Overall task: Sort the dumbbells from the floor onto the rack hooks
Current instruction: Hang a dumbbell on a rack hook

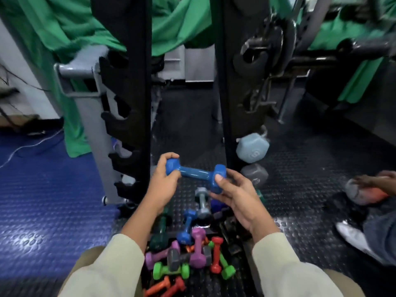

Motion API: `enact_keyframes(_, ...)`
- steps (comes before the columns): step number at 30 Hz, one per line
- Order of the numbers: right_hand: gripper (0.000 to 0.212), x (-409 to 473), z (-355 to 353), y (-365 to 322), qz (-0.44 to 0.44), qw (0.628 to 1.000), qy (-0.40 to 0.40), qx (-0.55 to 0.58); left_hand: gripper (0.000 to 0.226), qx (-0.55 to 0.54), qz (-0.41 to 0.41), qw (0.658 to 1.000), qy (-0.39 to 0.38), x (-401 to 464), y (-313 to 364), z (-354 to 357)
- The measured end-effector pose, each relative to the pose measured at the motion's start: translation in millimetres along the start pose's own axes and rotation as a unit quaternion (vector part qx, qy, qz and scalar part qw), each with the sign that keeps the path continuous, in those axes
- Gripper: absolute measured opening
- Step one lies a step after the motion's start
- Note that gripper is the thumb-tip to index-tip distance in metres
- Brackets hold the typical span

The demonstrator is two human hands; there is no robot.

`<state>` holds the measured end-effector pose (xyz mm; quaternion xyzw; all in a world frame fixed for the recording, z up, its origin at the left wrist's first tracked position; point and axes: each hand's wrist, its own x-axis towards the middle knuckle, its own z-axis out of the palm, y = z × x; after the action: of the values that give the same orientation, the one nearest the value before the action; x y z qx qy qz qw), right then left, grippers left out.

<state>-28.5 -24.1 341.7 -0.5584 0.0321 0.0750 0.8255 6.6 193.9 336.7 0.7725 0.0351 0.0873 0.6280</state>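
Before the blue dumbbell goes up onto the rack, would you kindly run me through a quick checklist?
1. Left hand grips one head of the blue dumbbell: ok.
2. Right hand grips the other head: ok.
3. Dumbbell clear of the floor pile: ok.
4. Free hooks on the left rack post: ok, several look empty.
5. Matching hook on the right rack post free: cannot tell.

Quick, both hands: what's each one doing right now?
Left hand: grips one head of the blue dumbbell.
Right hand: holds its other head, thumb on top.
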Motion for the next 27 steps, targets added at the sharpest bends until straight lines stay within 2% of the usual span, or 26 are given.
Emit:
enact_keyframes(4,0.044,-24.3,13.2,-53.4,-0.052,0.998,-0.017,-0.033,0.05,-0.044,0.024,0.999,0.0,-2.3,48.6,-0.1)
enact_keyframes(9,0.059,-58.5,18.1,-100.0,-0.069,0.995,-0.046,-0.058,0.042,-0.034,0.072,0.997,-0.011,4.3,105.4,12.8)
enact_keyframes(16,0.054,-96.6,17.0,-128.7,-0.117,0.992,0.037,-0.008,0.035,-0.045,0.136,0.987,-0.069,8.7,146.2,43.1)
enact_keyframes(21,0.039,-112.0,13.6,-136.0,-0.139,0.986,0.09,0.034,0.048,-0.077,0.177,0.977,-0.086,7.9,148.5,67.6)
enact_keyframes(23,0.035,-118.4,10.4,-140.7,-0.151,0.982,0.104,0.046,0.049,-0.085,0.185,0.976,-0.07,7.1,144.0,72.8)
enact_keyframes(25,0.037,-123.4,4.9,-144.4,-0.172,0.975,0.131,0.044,0.054,-0.09,0.178,0.979,-0.042,9.3,140.2,73.2)
enact_keyframes(27,0.042,-125.5,-1.0,-146.1,-0.191,0.967,0.162,0.042,0.07,-0.076,0.155,0.984,-0.039,18.5,138.5,73.0)
